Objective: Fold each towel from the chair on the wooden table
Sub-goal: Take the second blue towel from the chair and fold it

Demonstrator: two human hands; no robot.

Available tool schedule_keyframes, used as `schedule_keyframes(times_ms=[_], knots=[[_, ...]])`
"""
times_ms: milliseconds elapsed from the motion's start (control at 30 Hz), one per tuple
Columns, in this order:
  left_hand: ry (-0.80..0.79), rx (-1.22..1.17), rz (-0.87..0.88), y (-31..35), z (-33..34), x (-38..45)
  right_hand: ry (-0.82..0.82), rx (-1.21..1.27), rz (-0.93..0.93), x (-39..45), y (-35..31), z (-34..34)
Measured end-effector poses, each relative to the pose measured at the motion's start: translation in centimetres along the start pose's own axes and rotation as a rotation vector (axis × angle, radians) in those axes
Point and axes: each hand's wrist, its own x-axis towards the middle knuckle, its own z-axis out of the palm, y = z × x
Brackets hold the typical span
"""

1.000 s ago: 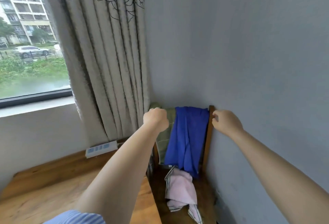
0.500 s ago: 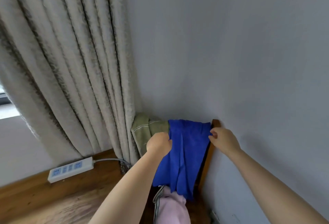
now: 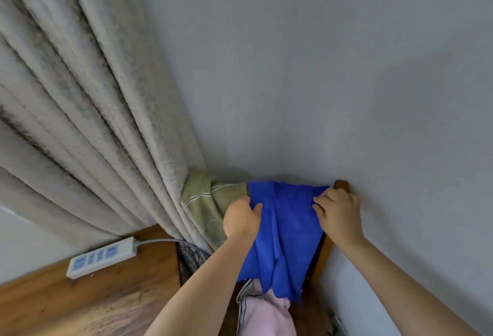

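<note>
Bright blue terry towel [image 3: 286, 229] draped over the brown wooden chair back [image 3: 342, 185], long axis hanging down. Left hand [image 3: 241, 219] and right hand [image 3: 337, 213] each pinch a top corner, equally near; the lift looks straight up

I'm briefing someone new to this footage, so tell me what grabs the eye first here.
The bright blue towel, draped over the wooden chair back at lower centre, stands out most; the left hand and right hand grip its upper corners. A green towel hangs just left of it against the curtain, and a pink towel lies below on the seat.
</note>
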Motion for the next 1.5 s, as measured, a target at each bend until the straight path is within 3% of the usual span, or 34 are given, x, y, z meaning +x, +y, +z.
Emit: schedule_keyframes(times_ms=[167, 333, 600, 733, 867, 967, 1100, 1300, 1500], knots=[[0.094, -0.069, 0.071, 0.1, 0.1, 0.3, -0.005, 0.003, -0.035, -0.4, 0.5, 0.5], [0.029, 0.005, 0.225, 1.7, 0.6, 0.6, -0.027, -0.008, -0.083, -0.6, 1.0, 0.9], [0.019, 0.037, 0.146, 4.0, 0.8, 1.0, -0.004, 0.229, -0.038, -0.3, 1.7, 0.5], [0.051, -0.19, 0.126, 4.8, -0.2, 1.1, 0.027, 0.405, 0.148, 0.3, 2.0, -1.4], [0.074, -0.508, 0.152, 6.0, -2.1, 1.5, 0.109, 0.472, 0.218, 1.2, 2.0, -3.8], [0.022, -0.602, 0.181, 6.9, -3.6, 1.4, 0.13, 0.477, 0.261, 2.2, 2.2, -5.6], [-0.187, -0.348, 0.165, 5.6, -3.7, 0.9, -0.092, 0.383, 0.247, 1.5, 2.2, -5.2], [-0.174, 0.323, 0.332, 1.5, -2.4, 1.0, -0.332, 0.154, 0.173, 0.6, 2.1, -3.5], [-0.2, 0.478, 0.401, 0.3, -1.8, 1.9, -0.42, -0.019, 0.089, 1.5, 1.5, -2.5]])
